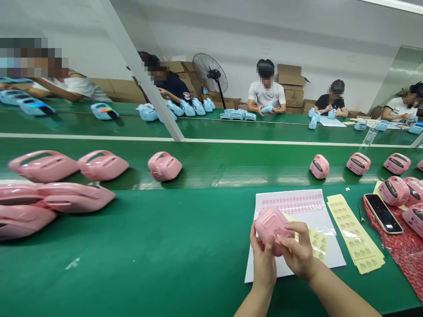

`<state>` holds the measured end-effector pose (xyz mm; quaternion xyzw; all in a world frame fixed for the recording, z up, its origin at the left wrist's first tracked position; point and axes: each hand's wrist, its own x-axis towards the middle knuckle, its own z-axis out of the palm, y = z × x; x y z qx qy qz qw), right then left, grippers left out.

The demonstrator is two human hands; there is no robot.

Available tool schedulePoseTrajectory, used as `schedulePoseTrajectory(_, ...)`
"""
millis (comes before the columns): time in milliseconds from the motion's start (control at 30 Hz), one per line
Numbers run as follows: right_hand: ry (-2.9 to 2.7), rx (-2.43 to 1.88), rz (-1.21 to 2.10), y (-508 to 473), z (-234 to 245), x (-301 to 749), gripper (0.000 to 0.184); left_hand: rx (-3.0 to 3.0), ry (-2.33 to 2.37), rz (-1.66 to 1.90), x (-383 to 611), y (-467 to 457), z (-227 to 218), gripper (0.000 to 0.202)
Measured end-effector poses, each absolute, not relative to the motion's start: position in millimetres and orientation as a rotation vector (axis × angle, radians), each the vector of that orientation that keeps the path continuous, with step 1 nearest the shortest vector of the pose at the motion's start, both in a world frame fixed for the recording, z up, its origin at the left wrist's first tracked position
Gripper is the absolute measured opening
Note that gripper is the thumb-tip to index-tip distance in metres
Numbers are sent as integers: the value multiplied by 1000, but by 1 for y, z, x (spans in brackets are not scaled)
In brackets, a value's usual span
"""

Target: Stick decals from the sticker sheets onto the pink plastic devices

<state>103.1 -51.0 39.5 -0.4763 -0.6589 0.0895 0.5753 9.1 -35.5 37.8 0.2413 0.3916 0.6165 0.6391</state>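
The green table [165, 246] stretches across in front of me, with pink shells [76, 198] heaped at my far left. A white sticker sheet [332, 257] lies just before me, a yellow sticker strip [353, 233] beside it and a phone [383, 213] further right. Above the sheet I hold one pink casing [269, 222]. My left grip [264, 259] is clamped on its near side, and my right grip [297, 253] is closed over its right edge, thumb pressed against it.
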Motion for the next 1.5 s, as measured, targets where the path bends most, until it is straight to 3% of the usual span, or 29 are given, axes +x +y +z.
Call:
schedulePoseTrajectory(67, -1390, -1196, 286, -45, 37, 111, 6, 479, 873, 1384, 5, -33, 40, 70)
schedulePoseTrajectory(300, -1093, -1673, 665, -13, 13, 153, 8, 112, 674, 1207, -30, -20, 26, 49)
schedulePoseTrajectory(467, -1159, -1679, 614, -15, -9, 152, 10, 127, 336, 1127, -44, -15, -12, 48)
schedulePoseTrajectory(633, -1377, -1696, 464, -14, -13, 152, 15, 127, 297, 1080, -44, -15, -23, 47)
schedulePoseTrajectory(733, -1234, -1767, 434, 2, -6, 180, 29, 108, 321, 1090, -44, -15, -24, 56)
schedulePoseTrajectory(900, -948, -1884, 361, 33, 5, 246, 33, 87, 263, 1071, -46, -13, -30, 62)
schedulePoseTrajectory(1200, -945, -1660, 545, 30, 3, 267, 25, 38, 432, 1065, -49, -13, -25, 51)
schedulePoseTrajectory(1500, -950, -1478, 843, 25, 12, 281, 31, 53, 328, 1135, -47, -11, -35, 47)
